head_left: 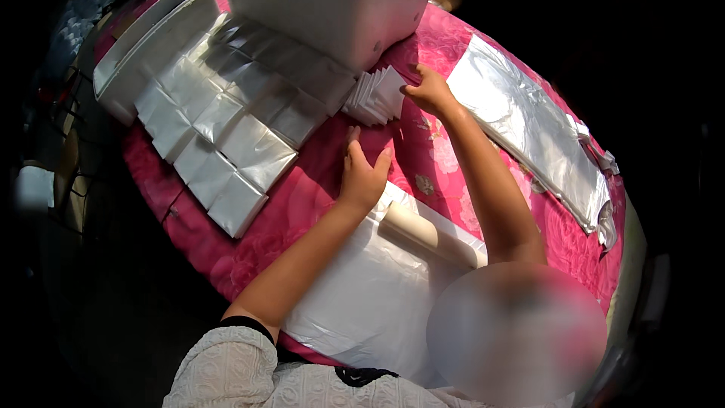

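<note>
A small leaning row of white folded papers (376,97), like napkins, stands on the pink flowered tablecloth (283,230). My right hand (430,92) is at its right side, thumb and forefinger apart, the thumb tip close to the papers' edge. Whether it touches them I cannot tell. Just in front of the row, my left hand (365,175) is held with fingers spread and nothing in it. Nearer to me, a cream-coloured roll (430,234) lies on a sheet of whitish plastic film (355,306).
Rows of white film-wrapped packets (223,121) cover the table's left side. Behind them stand a long white bin (155,49) and a big white box (325,11). Flat clear plastic bags (521,128) lie along the right. A blurred round patch hides the lower right.
</note>
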A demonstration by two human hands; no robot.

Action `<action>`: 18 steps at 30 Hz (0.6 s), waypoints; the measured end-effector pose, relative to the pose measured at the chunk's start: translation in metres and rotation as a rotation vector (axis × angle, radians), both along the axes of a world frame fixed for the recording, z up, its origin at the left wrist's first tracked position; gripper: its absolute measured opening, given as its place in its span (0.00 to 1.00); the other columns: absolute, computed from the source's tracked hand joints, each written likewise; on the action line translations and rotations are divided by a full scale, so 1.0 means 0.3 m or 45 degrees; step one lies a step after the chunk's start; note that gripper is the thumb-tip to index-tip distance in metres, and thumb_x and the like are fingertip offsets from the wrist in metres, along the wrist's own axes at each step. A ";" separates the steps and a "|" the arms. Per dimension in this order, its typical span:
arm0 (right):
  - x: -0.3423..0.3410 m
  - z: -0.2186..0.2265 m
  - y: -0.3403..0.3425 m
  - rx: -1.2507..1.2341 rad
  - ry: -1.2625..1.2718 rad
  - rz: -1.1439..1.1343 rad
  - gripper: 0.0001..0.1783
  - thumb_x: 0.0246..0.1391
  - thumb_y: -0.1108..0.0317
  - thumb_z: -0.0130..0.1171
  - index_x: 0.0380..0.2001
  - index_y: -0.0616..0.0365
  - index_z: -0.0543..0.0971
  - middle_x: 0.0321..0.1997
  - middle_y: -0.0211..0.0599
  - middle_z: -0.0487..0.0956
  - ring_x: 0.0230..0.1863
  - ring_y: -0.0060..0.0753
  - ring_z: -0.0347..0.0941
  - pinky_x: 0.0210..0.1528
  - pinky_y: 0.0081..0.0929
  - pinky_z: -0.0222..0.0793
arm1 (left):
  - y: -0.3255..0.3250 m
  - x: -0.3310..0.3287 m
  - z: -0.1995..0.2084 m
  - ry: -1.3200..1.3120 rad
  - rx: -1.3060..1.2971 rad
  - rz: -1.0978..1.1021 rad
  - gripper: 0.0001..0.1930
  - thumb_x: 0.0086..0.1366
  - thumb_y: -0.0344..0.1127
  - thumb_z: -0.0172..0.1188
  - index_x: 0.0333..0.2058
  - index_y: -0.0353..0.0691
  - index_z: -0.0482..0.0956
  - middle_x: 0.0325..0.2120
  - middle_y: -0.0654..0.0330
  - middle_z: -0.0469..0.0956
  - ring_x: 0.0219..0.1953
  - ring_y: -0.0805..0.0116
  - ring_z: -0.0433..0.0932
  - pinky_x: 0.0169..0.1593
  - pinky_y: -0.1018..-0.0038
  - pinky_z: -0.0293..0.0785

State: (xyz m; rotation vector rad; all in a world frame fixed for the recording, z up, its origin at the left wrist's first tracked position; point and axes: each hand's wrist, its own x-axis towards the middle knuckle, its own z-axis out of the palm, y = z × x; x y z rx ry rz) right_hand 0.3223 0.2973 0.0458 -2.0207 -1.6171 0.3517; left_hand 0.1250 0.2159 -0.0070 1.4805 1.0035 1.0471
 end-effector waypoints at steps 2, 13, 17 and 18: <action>0.014 -0.030 0.053 -0.056 0.051 0.065 0.39 0.38 0.70 0.62 0.57 0.67 0.62 0.55 0.52 0.70 0.57 0.45 0.65 0.58 0.30 0.60 | 0.036 0.036 0.015 -0.071 -0.251 0.047 0.34 0.60 0.37 0.54 0.59 0.27 0.48 0.60 0.41 0.50 0.63 0.55 0.51 0.62 0.68 0.51; -0.045 -0.036 0.016 -0.137 0.198 0.279 0.42 0.29 0.66 0.67 0.54 0.61 0.67 0.49 0.51 0.74 0.51 0.45 0.70 0.53 0.33 0.64 | 0.130 0.094 -0.083 -0.367 -0.157 -0.020 0.40 0.56 0.39 0.57 0.60 0.26 0.45 0.59 0.37 0.52 0.62 0.48 0.52 0.63 0.67 0.48; -0.051 -0.045 -0.014 0.027 -0.053 0.202 0.37 0.30 0.67 0.66 0.51 0.62 0.70 0.44 0.49 0.76 0.45 0.42 0.73 0.50 0.30 0.67 | 0.137 0.095 -0.087 -0.320 -0.121 -0.082 0.37 0.59 0.31 0.53 0.62 0.31 0.40 0.58 0.49 0.55 0.59 0.62 0.57 0.61 0.73 0.52; -0.050 -0.053 -0.018 0.084 -0.119 0.193 0.36 0.30 0.67 0.65 0.50 0.62 0.71 0.43 0.49 0.77 0.44 0.43 0.74 0.49 0.30 0.67 | 0.140 0.099 -0.097 -0.320 -0.115 -0.069 0.38 0.59 0.30 0.53 0.62 0.32 0.40 0.58 0.49 0.55 0.59 0.62 0.58 0.61 0.73 0.53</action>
